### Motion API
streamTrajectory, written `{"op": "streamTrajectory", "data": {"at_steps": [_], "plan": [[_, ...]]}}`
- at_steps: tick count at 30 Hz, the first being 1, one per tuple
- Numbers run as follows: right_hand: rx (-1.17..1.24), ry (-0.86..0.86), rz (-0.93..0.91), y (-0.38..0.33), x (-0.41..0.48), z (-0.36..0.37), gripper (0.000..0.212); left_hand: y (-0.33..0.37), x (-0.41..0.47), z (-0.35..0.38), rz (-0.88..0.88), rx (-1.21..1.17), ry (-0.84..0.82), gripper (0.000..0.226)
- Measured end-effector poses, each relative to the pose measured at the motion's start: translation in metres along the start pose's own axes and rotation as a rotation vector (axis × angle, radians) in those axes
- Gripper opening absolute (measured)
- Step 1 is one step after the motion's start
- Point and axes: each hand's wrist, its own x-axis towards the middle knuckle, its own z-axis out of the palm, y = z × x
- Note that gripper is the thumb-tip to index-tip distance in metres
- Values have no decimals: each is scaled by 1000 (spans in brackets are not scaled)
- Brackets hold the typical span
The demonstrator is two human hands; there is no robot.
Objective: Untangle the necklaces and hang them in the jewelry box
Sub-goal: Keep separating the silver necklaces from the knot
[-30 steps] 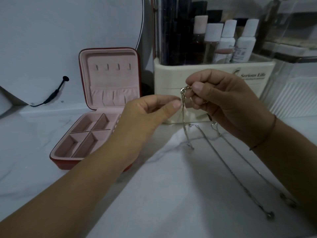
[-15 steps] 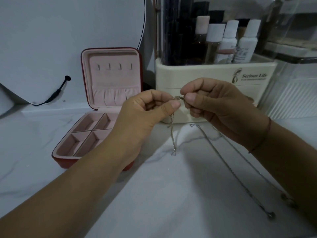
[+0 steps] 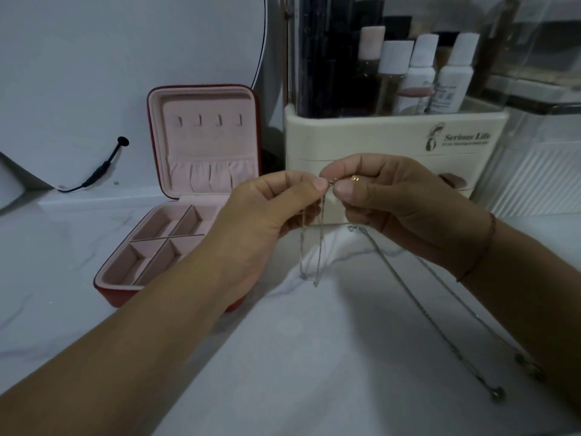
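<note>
Fingers (image 3: pixel 320 184) of the left hand (image 3: pixel 267 221) and right hand (image 3: pixel 399 199) pinch the light, limp necklace (image 3: pixel 320 240) by its top end (the surest hold, I'd judge), right of the jewelry box (image 3: pixel 204 152).

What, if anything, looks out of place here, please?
Nothing is spilled or damaged. One necklace lies loose on the tabletop at the right, while the left hand and right hand pinch another chain; the jewelry box hooks are bare.

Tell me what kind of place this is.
Probably a home vanity or dressing table: a cream plastic cosmetics organizer holding white-capped bottles, and an open red jewelry box with pink lining, on a white marble-look top.
</note>
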Motion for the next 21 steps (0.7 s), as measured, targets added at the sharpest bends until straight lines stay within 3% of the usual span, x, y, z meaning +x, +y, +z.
{"op": "streamTrajectory", "data": {"at_steps": [9, 14, 21], "plan": [[-112, 25, 69, -3, -3, 6, 3, -7, 4, 0, -75, 10, -22, 3], [-110, 46, 15, 0, -3, 11, 12, -7, 1, 0, -50, 201, -26, 11], [-163, 156, -95, 4, 0, 14, 16, -8, 1, 3, -52, 173, -13, 11]]}}
